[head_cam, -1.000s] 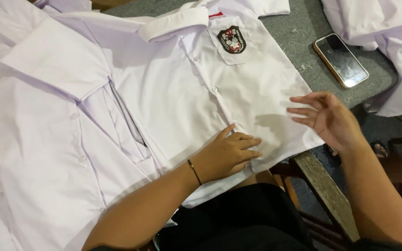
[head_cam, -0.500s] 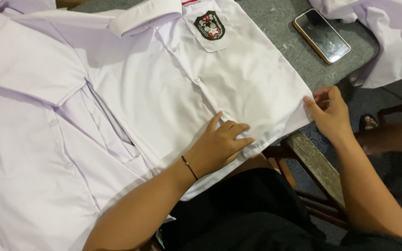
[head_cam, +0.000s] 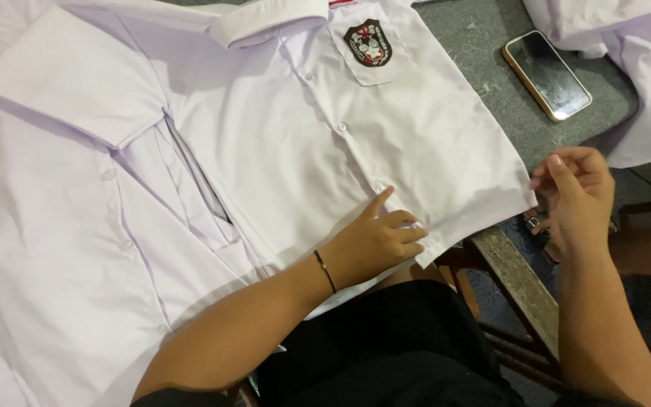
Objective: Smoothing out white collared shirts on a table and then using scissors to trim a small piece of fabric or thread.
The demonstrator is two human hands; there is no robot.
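Observation:
A white short-sleeved shirt (head_cam: 416,143) with a dark embroidered badge (head_cam: 368,43) on its pocket lies front up on a grey table (head_cam: 484,45). My left hand (head_cam: 374,241), a thin black bracelet at the wrist, presses down on the button strip near the lower hem, index finger stretched out. My right hand (head_cam: 578,200) is at the shirt's lower right corner, just off the table edge. Its fingers are curled, with the fingertips meeting the edge of the cloth.
A smartphone (head_cam: 546,75) lies screen up on the table beyond my right hand. Another white garment (head_cam: 634,83) is heaped at the top right. A second white shirt (head_cam: 77,264) is spread out on the left. A wooden frame (head_cam: 514,283) runs below the table edge.
My right hand came in from hovering beside the shirt to its lower right corner and edge. My left hand stayed pressed on the hem. The view shifted slightly.

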